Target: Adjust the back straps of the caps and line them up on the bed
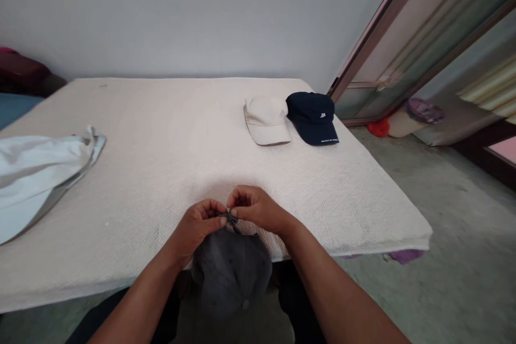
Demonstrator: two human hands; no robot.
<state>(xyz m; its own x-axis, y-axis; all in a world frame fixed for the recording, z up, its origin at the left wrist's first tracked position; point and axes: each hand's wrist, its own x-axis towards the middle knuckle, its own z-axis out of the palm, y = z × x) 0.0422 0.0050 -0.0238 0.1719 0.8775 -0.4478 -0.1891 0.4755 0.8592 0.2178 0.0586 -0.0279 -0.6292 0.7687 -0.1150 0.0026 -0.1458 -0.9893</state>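
A dark grey baseball cap [234,269] hangs at the near edge of the table, its crown and top button facing me. My left hand [201,220] pinches the cap's back strap between thumb and fingers. Close beside it, my right hand [252,205] is closed on the same strap, the two sets of fingertips almost touching. A small buckle or strap end shows between them, too small to make out. The cap's brim is out of sight.
A beige cap [266,118] and a navy cap [312,115] sit side by side at the table's back right. Several pale caps or cloths [44,166] lie at the left. The table [161,118] has a white textured cover; a wall stands behind it.
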